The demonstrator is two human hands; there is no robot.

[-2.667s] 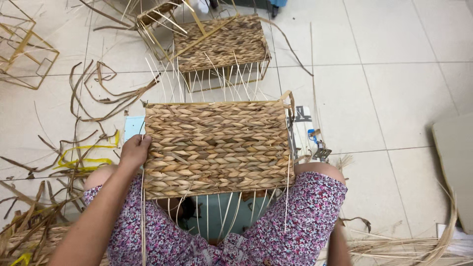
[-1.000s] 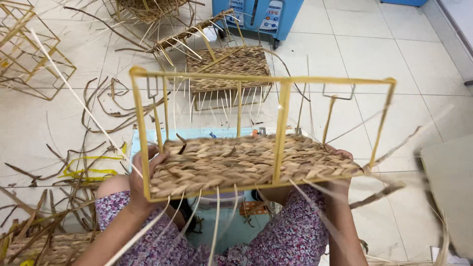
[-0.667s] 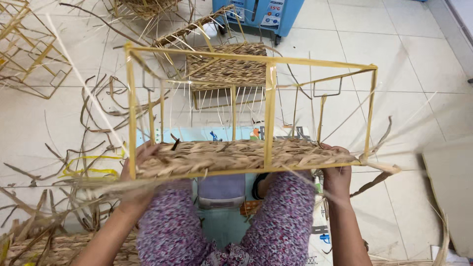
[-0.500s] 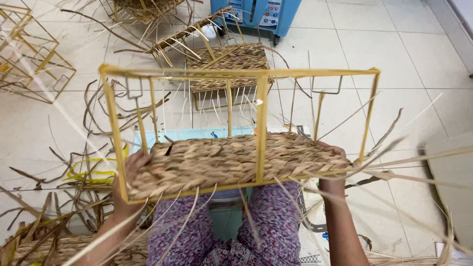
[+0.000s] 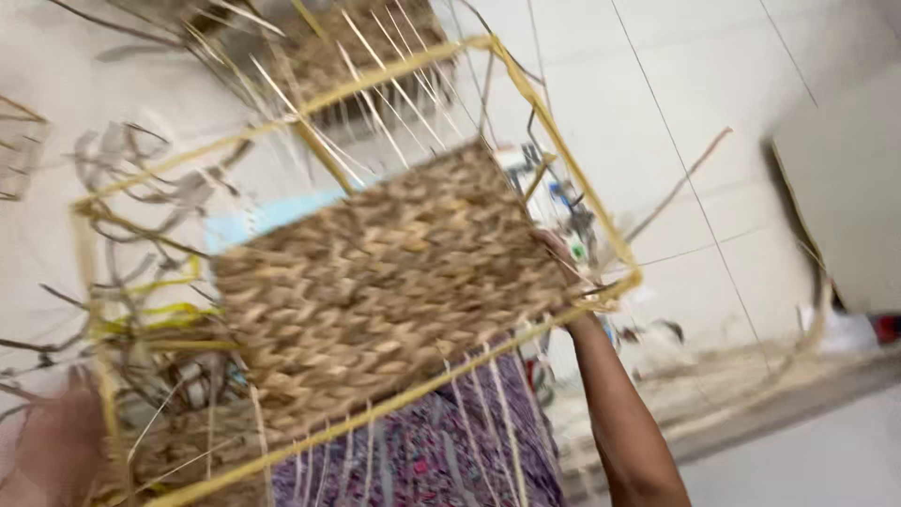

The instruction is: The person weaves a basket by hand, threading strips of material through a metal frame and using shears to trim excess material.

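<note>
Head view, blurred by motion: a person holds a yellow wire frame (image 5: 554, 141) tilted over their lap, above the tiled floor (image 5: 713, 122). One face of the frame carries a woven panel (image 5: 385, 282) of brown plaited fibre, and that face looks filled edge to edge. The other sides are bare wire, with only thin pale stakes (image 5: 385, 103) sticking out past the panel at the far side and more hanging down at the near edge. So judged from here: one panel woven, side walls not begun, loose ends not trimmed or tucked.

Right hand (image 5: 563, 268) sits at the right corner of the frame, just behind the panel edge; its grip seems closed round the wire or the panel rim, but the fingers are mostly hidden, so I can't tell for sure. Left hand (image 5: 56, 451) is a blur at the lower left, against the near left post of the frame; whether it's closed round the post can't be told.

Loose fibre strips (image 5: 141, 188) lie scattered on the floor to the left. Another woven frame (image 5: 366, 47) stands further off, top centre, stakes up. Flowered clothing (image 5: 441, 451) shows below the panel.
</note>
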